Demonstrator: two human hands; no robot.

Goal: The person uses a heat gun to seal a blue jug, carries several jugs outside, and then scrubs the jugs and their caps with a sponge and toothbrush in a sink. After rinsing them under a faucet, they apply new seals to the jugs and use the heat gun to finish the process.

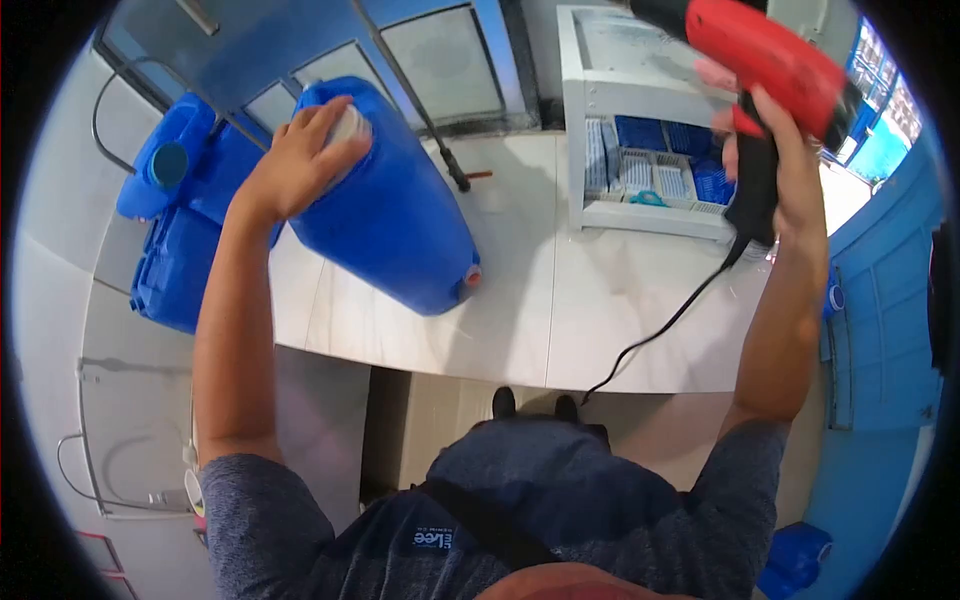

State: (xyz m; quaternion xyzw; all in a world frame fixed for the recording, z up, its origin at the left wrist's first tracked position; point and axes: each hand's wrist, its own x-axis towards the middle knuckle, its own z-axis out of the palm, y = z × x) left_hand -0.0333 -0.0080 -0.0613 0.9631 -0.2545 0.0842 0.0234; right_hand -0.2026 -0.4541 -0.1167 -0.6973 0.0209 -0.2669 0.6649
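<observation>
My left hand (298, 165) is wrapped over the white cap (350, 128) of a tall blue plastic jug (400, 230) standing on the counter. A small spigot opening (472, 276) with a reddish rim shows low on the jug's side. Up at the right, my right hand (785, 160) grips the black handle of a red heat gun (765, 60). The gun is raised above the counter, its dark nozzle pointing left. Its black cord (655, 337) trails down over the counter's front edge.
More blue jugs (190, 240) crowd the left side, one with a teal cap (168, 163). A white shelf unit (650, 90) holding blue and white small packs (655, 165) stands at the back right. The tiled counter (520, 330) ends just in front of my body.
</observation>
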